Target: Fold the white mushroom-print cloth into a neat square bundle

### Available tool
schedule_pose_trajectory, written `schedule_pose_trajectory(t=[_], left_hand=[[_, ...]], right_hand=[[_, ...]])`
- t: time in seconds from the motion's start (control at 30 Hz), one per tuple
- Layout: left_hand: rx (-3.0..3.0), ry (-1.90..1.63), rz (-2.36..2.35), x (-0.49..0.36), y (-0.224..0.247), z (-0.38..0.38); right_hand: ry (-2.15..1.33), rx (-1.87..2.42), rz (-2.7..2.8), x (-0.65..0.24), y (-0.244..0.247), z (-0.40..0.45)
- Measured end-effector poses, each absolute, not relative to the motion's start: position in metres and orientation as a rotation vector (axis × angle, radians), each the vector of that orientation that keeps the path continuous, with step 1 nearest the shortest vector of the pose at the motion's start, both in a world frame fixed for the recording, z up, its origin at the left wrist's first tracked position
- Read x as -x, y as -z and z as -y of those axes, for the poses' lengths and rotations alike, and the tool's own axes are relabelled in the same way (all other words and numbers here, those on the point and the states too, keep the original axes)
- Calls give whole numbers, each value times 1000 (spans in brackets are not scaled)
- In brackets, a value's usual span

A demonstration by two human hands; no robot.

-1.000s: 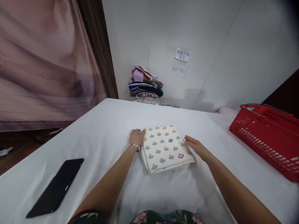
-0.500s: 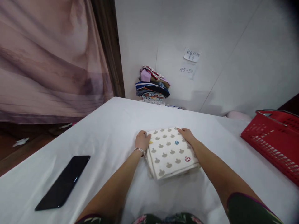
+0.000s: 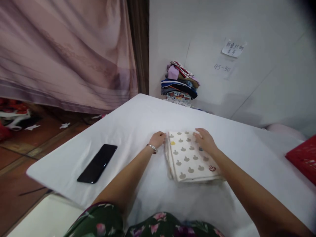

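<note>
A folded white cloth [image 3: 187, 158] with grey mushroom-like shapes and a few coloured ones lies on the white-covered table [image 3: 138, 118]. My left hand [image 3: 157, 140], with a silver bracelet at the wrist, is at the cloth's far left corner. Its fingers are pressed together on that edge. Over the far right part of the cloth is my right hand [image 3: 206, 141], slightly blurred, its thumb and fingers apart. Several layers show along the cloth's left side.
A black phone [image 3: 97, 163] lies on the table to the left. Folded clothes [image 3: 180, 84] are stacked by the wall at the far edge. A red basket [image 3: 302, 156] stands at the right. A pink patterned curtain [image 3: 74, 56] hangs at the left.
The view has swung right to left, so everything sits further right. My right hand's fingers have come off the cloth's far edge and spread above it. The left hand stays at its corner.
</note>
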State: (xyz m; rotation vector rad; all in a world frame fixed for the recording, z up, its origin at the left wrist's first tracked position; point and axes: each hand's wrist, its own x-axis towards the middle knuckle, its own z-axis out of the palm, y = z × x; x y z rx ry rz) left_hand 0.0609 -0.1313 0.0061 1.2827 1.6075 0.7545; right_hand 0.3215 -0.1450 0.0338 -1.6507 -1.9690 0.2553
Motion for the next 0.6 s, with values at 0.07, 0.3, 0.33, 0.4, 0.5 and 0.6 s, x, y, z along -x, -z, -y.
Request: schedule_pose_trajectory(t=[0.07, 0.3, 0.33, 0.4, 0.5, 0.6], left_hand=[[-1266, -729, -1589, -61, -5, 143], [-1172, -687, -1558, -66, 4, 171], [-1159, -686, -1544, -67, 4, 172], [-1140, -687, -1518, -69, 4, 172], [-1134, -703, -1497, -70, 5, 171], [-1151, -699, -1485, -69, 6, 171]], right_hand=[[-304, 1471, 2104, -289, -37, 164], [-360, 1826, 2286, -214, -37, 204], [-335, 1864, 2310, -210, -37, 205], [-310, 1907, 2348, -205, -37, 206], [-324, 1952, 2344, -201, -36, 208], [-356, 1942, 2329, -200, -35, 207]])
